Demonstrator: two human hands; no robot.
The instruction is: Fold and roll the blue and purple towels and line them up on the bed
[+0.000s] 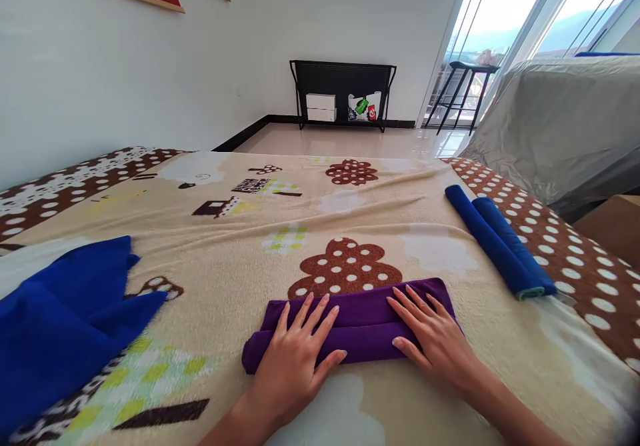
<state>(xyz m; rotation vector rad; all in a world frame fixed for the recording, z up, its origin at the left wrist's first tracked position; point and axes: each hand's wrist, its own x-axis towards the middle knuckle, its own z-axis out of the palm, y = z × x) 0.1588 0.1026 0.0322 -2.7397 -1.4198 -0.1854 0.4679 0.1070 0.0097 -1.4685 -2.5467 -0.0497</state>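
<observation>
A purple towel (361, 326), folded into a long narrow band, lies across a patterned beige blanket (300, 233) on a bed. My left hand (295, 356) rests flat on the towel's left half, fingers spread. On the right half my right hand (433, 336) also presses flat with its fingers stretched out. Neither hand grips anything.
Two rolled blue towels (500, 243) lie side by side at the right of the bed. A loose blue cloth (65, 319) is heaped at the left edge. Beyond the bed stand a black rack (343, 93) with boxes, a stool (463, 93) and a covered sofa (565, 126).
</observation>
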